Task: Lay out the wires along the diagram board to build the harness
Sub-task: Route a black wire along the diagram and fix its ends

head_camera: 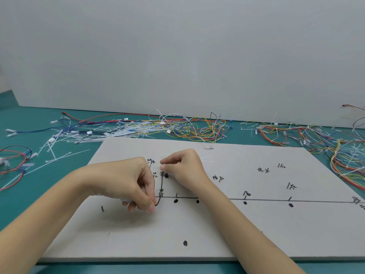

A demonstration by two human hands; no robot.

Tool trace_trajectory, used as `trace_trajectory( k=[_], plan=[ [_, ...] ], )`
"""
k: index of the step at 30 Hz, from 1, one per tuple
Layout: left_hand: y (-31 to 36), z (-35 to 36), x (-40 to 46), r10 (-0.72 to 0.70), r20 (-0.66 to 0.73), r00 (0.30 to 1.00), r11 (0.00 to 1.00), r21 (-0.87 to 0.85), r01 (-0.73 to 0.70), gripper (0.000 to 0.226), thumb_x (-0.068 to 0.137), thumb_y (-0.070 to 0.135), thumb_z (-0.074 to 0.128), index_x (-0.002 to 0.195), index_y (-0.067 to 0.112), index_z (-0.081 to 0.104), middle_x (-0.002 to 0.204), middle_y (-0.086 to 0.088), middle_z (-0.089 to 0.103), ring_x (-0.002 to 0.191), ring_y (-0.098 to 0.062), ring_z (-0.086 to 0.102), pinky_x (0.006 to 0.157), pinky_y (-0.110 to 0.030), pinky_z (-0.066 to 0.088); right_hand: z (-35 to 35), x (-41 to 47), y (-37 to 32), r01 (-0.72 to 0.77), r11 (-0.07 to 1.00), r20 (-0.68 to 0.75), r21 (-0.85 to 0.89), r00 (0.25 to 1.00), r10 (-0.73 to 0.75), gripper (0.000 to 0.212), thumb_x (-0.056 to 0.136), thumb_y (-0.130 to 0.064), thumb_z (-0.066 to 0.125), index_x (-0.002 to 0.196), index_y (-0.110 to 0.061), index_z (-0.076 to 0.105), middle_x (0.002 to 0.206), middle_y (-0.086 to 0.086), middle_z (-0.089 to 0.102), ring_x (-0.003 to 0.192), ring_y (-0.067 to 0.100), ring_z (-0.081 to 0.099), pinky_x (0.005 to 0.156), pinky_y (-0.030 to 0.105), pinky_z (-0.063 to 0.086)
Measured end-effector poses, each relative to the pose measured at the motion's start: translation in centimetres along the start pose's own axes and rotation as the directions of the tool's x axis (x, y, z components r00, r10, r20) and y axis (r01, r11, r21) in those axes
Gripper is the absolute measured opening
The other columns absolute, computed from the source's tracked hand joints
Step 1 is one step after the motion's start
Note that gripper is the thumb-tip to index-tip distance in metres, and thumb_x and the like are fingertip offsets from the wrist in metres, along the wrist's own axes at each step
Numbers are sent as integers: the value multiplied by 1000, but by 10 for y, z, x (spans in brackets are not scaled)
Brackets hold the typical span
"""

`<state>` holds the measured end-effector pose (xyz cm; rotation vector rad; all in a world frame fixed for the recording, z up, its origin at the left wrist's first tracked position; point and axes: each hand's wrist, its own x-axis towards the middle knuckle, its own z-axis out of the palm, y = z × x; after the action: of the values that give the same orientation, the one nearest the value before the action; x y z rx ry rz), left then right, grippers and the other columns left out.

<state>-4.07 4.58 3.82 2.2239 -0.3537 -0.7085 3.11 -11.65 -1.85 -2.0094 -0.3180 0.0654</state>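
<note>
Left hand and right hand pinch black wire ends.

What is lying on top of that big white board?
On the white diagram board: a black wire pinched by both hands, left hand, right hand. Anything beneath them is hidden.

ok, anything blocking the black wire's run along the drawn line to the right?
Nothing visible lies on the drawn line. The right hand and left hand pinch the black wire; the right forearm crosses the line near its left part.
</note>
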Motion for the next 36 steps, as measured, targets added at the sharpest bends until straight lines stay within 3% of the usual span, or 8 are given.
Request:
trace_trajectory(
  k=[10,22,24,26,29,31,33,36],
  plan=[
    [-2,-3,-2,-18,8,1000,999,37,18,6,70,17,80,66,17,76,56,-2,65,47,-12,59,45,-18,41,5,3,4,-16,984,3,-176,1000,17,8,83,-21,71,84,-18,79,54,-18,56,60,2,53,61,20,39],
    [1,10,3,-74,42,996,990,126,68,10,72,19,81,66,15,74,57,-2,65,48,-11,58,48,-18,42,4,1,2,3,971,69,-239,998,14,14,88,-20,65,83,-16,77,65,-7,62,67,12,55,68,26,46],
    [2,13,3,-103,31,994,981,170,97,9,72,21,80,67,18,74,59,-3,67,49,-11,57,48,-17,41,3,-1,0,31,961,72,-276,997,-12,33,91,-24,59,60,-15,67,51,-6,50,55,15,46,60,29,42],
    [5,15,2,-130,10,991,968,219,125,8,72,25,78,65,25,73,58,0,67,47,-8,55,43,-14,38,4,-3,-2,73,953,69,-296,996,-55,51,95,-32,51,48,-14,39,51,8,40,56,27,41,56,33,38],
    [6,18,2,-137,-2,991,953,273,132,7,72,28,77,67,30,72,56,5,67,45,-4,53,43,-13,39,3,-7,-2,168,923,156,-346,980,-120,42,90,-33,59,53,-19,45,64,8,38,66,23,40,60,34,37],
    [5,17,1,-137,11,990,948,292,128,5,72,31,77,73,33,73,60,7,69,47,-3,55,50,-20,45,3,-9,-2,179,905,198,-385,974,-108,10,87,-31,66,85,-22,70,89,5,52,93,20,50,79,33,45],
    [4,13,-3,-150,86,985,950,289,119,8,72,35,78,79,36,75,68,9,72,54,-3,59,60,-32,52,3,-10,-1,165,901,196,-402,976,-91,32,87,-33,68,116,-19,65,108,4,52,107,21,51,92,33,43],
    [2,8,-8,-120,311,943,980,186,63,9,74,38,77,82,36,78,83,7,74,68,-2,62,67,-28,50,6,-11,-3,186,886,173,-424,977,-122,30,88,-31,68,113,-17,60,110,3,53,106,20,52,87,32,42]
  ],
)
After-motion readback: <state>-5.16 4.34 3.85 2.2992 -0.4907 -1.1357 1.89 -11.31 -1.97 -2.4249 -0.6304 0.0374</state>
